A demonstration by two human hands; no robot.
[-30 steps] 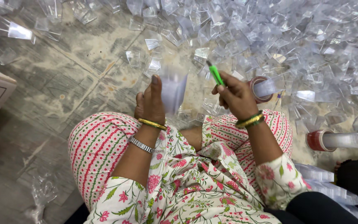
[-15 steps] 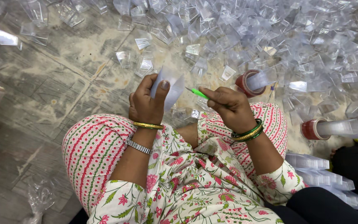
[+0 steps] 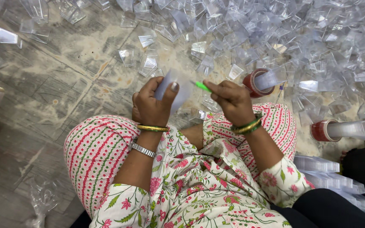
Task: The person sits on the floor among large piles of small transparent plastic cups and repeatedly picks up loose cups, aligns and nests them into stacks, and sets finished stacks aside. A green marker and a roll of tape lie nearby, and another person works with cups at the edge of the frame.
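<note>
A great heap of clear plastic pieces [image 3: 284, 38] covered the stone floor [image 3: 55, 101] ahead of the seated person, thinning to scattered singles on the person's left, all within reach. Two red tape rolls [image 3: 256, 82] lay at the heap's near edge on the right-hand side, each with clear pieces stuck through its core. A stack of flattened clear pieces [image 3: 334, 173] sat beside the right knee, laid flat so it kept together. The left hand [image 3: 151, 105] held one clear plastic piece [image 3: 178, 90] up over the lap, fingers wrapped round it and thumb pressed on its face to steady it. The right hand [image 3: 231, 101] pinched a thin green tool [image 3: 202, 87] between narrow fingers, its tip aimed at that piece and just beside it.
</note>
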